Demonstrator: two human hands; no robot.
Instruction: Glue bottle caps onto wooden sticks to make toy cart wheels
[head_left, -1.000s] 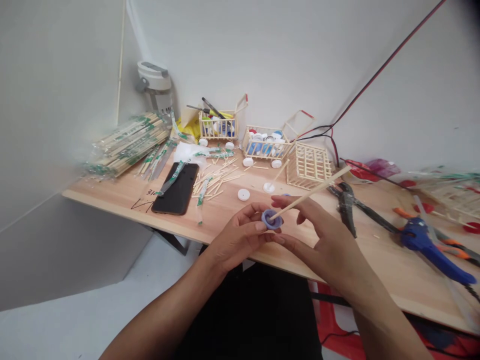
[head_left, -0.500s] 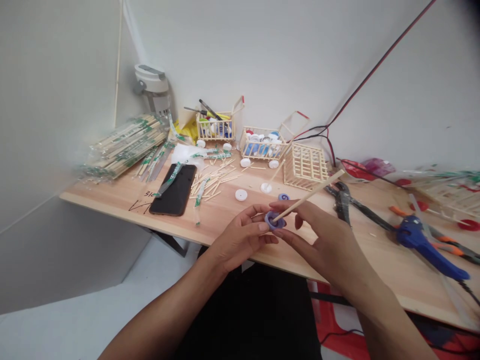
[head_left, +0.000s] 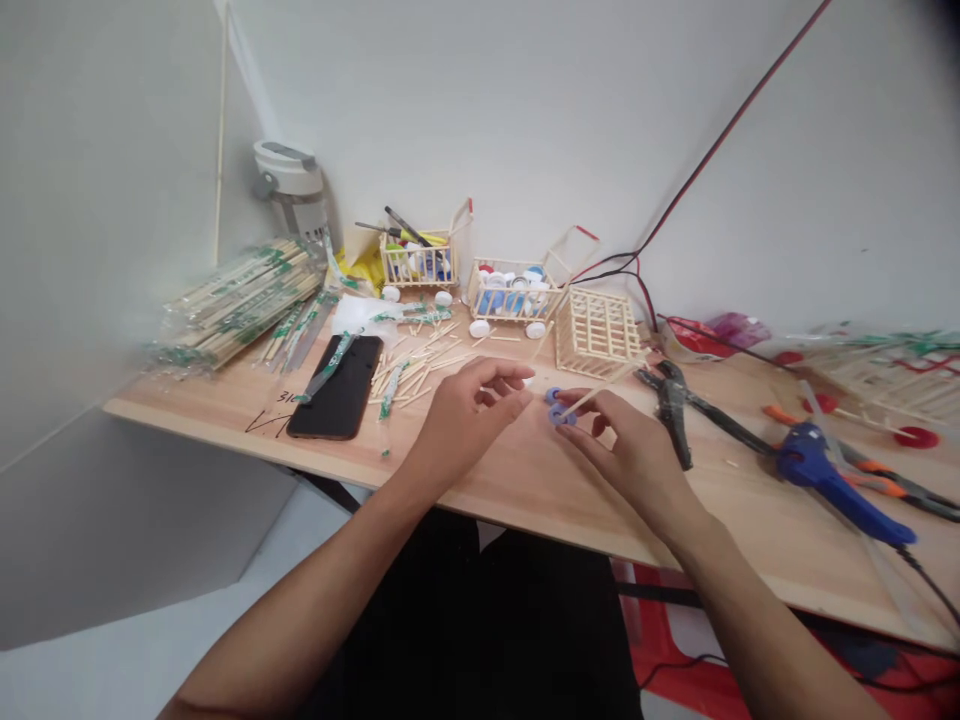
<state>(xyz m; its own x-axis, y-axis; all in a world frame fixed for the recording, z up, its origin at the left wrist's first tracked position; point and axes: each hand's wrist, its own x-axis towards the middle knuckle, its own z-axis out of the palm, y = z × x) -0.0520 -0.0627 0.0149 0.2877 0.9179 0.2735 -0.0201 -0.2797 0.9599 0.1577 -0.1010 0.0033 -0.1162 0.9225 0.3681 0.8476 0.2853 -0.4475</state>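
Observation:
My right hand [head_left: 630,435] pinches a blue bottle cap [head_left: 561,414] just above the table; a thin wooden stick [head_left: 607,387] slants up from it to the right. Another blue cap [head_left: 553,395] lies right behind the held one. My left hand [head_left: 472,412] is apart from the right, its fingers curved and spread with nothing seen between them. Beyond its fingertips a white cap [head_left: 529,382] shows in part, with a short stick [head_left: 542,340] rising near it. Whether the fingertips touch that cap, I cannot tell.
Behind stand two small stick carts [head_left: 420,262] [head_left: 514,300] holding caps, and a stick frame [head_left: 598,330]. Left are loose cut sticks [head_left: 420,365], a phone [head_left: 337,390] and bundled chopsticks [head_left: 240,300]. Pliers [head_left: 673,410] and a blue glue gun [head_left: 840,480] lie right.
My left hand has let go of the blue cap and moved away, up and left. The right hand has carried the cap and stick forward, toward the table. The view shifted slightly.

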